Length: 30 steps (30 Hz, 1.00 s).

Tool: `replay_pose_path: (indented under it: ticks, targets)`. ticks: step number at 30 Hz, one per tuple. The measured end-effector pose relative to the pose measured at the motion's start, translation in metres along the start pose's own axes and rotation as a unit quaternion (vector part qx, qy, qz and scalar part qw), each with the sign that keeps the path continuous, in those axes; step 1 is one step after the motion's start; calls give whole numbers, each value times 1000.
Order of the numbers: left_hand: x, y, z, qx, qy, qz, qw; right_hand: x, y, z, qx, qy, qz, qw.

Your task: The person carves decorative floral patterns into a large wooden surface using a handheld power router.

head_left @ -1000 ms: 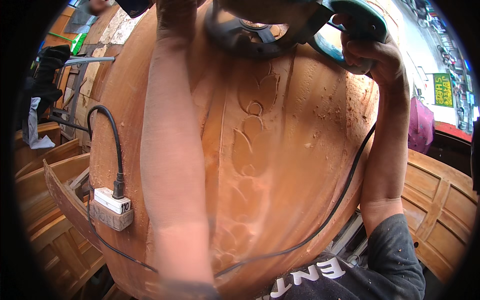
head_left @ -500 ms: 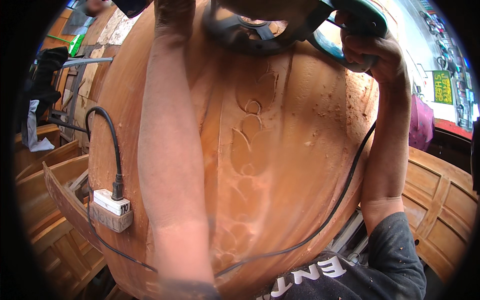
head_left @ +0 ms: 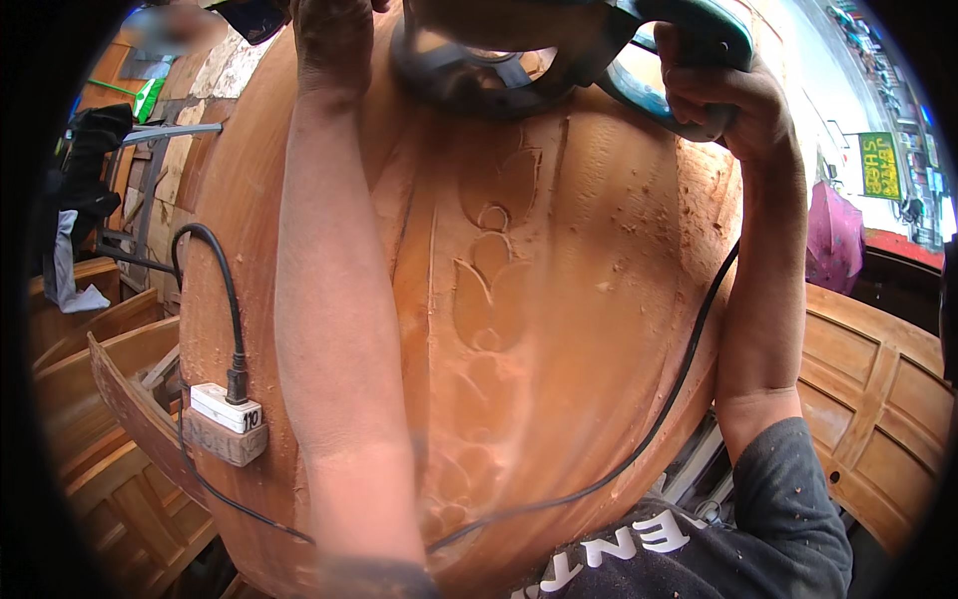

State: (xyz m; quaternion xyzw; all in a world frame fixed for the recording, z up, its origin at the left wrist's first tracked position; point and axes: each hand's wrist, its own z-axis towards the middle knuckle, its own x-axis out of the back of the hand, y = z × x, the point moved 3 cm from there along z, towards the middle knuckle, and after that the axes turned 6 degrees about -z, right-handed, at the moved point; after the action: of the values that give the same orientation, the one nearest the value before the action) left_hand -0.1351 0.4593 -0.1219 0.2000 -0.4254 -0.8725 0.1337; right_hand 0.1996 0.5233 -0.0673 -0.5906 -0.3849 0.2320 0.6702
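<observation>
My R hand (head_left: 723,100), approx 2 o'c, is curled tight round the side grip of a dark teal-and-black power tool w/ round open base and loop handle (head_left: 529,28). Tool sits at 12 o'c over the far end of a broad reddish-brown wooden panel (head_left: 609,260), its top cut off by frame edge. Can't tell if base touches wood.

My L hand (head_left: 337,40) is at 11 o'c, mostly cropped, w/ forearm running down to btwn 6 and 7; can't tell if it's wide, narrow or holding smth. Tool is the nearest thing.

Panel fills the ctr. Shallow carved leaf-and-circle motif (head_left: 489,314) runs in a column from under the tool twd 6 o'c. Pale wood dust/crumbs on surface, esp. approx 2 o'c.

Thin black rubber cord (head_left: 639,454) curves from 3 to 6 o'c, passing behind my L forearm. At 8 o'c: white rectangular outlet box (head_left: 226,404) on brown wooden block (head_left: 228,439), black plug (head_left: 237,381) in it. Brown panelled wooden door (head_left: 858,399) btwn 3 and 4.
</observation>
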Motion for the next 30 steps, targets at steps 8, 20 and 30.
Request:
replay_pose_path:
  ticks: [8,20,30]
  targets:
    - [6,-3,-16,13,37,-29,999,1,0,-1,2,4,-15,1000]
    - [13,6,-26,60,19,-2,998,-1,4,-1,7,1,-5,1000]
    - [12,6,-24,74,29,-12,997,3,6,-3,0,-1,-12,1000]
